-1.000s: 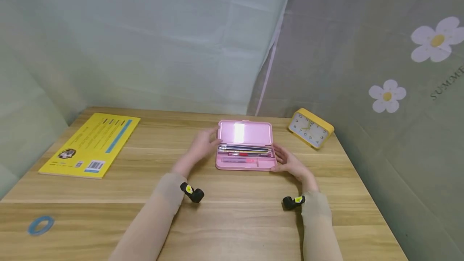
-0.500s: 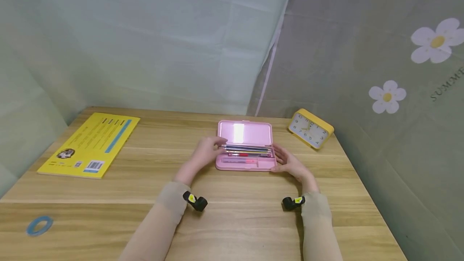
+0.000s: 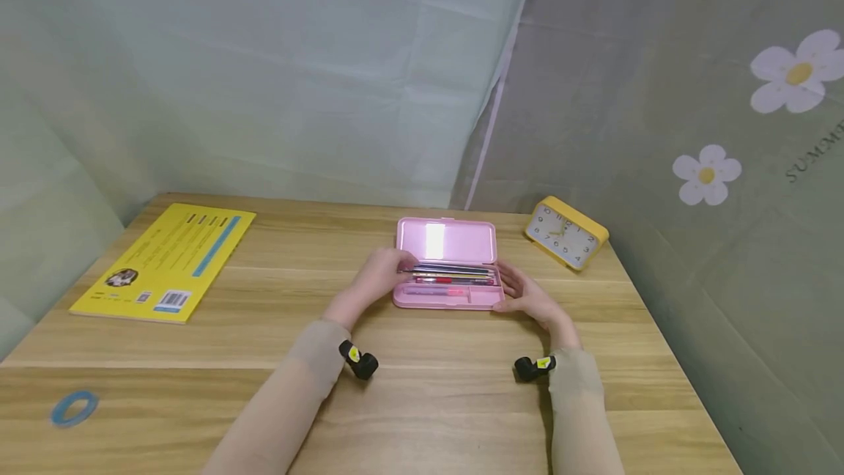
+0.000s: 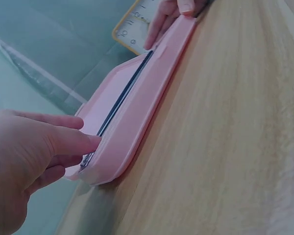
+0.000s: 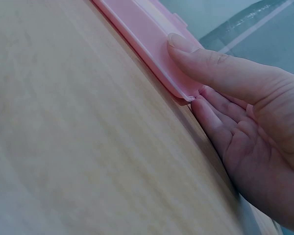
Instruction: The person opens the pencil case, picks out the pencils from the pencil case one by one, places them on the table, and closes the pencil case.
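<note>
A pink pencil case point(image 3: 484, 297) lies on the table with its lid point(image 3: 471, 240) raised at the back. Inside are several dark pencils point(image 3: 455, 270), a red pen point(image 3: 431, 281) and a pinkish pen point(image 3: 442, 291). My left hand point(image 3: 379, 275) is at the case's left end, thumb and fingers over the pencils' ends. In the left wrist view, the thumb point(image 4: 81, 142) meets the dark pencils point(image 4: 121, 100); whether it pinches one is hidden. My right hand point(image 3: 530, 299) grips the case's right end, thumb point(image 5: 206, 63) on the front wall and fingers behind the corner.
A yellow alarm clock point(image 3: 567, 233) stands at the back right edge. At left lies a yellow book point(image 3: 165, 262), with a blue tape roll point(image 3: 74, 409) nearer the front. Curtains point(image 3: 297, 79) hang behind and beside the wooden table point(image 3: 455, 409).
My left hand has moved from beside the lid's left edge down and right, onto the pencils' left ends. The right hand and the case have stayed put.
</note>
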The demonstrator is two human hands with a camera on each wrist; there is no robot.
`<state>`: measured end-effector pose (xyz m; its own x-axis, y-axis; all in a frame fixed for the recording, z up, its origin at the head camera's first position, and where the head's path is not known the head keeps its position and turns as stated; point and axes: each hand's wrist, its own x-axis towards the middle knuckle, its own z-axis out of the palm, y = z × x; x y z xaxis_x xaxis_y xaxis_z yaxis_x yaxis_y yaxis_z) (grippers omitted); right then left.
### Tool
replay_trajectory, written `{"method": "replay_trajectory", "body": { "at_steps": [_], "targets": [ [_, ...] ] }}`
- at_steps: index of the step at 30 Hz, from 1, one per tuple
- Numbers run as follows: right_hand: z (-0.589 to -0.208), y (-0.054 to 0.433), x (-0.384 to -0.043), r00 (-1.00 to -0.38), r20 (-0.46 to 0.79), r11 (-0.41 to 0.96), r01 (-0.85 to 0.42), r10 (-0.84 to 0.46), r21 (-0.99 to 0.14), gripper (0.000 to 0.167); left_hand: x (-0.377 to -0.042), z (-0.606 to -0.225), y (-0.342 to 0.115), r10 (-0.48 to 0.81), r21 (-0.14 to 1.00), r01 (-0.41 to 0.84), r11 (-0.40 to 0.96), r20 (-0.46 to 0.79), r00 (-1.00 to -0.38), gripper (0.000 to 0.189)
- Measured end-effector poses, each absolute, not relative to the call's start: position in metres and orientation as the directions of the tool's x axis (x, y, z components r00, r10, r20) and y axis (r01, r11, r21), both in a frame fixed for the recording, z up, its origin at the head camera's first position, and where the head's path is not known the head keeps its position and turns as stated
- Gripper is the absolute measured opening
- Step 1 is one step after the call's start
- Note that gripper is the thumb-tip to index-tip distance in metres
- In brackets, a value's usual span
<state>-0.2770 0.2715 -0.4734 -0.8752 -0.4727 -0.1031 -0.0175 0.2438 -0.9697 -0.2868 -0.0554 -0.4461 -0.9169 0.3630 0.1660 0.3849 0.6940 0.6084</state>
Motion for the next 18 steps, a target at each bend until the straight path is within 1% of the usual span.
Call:
{"method": "replay_trajectory", "body": {
  "at_steps": [6,18],
  "targets": [
    [-0.4741,0.2721,-0.2765,-0.877,-0.102,0.242,-0.016,-0.469,-0.97,0.101,-0.2932,-0.4469,-0.051,0.378,0.57,0.395,0.721,0.155,-0.913,0.021],
    [-0.4737,0.2721,-0.2771,-0.876,-0.106,0.244,-0.014,-0.47,-0.97,0.101,-0.2935,-0.4461,-0.0476,0.363,0.55,0.38,0.743,0.145,-0.92,0.018]
  ]
}}
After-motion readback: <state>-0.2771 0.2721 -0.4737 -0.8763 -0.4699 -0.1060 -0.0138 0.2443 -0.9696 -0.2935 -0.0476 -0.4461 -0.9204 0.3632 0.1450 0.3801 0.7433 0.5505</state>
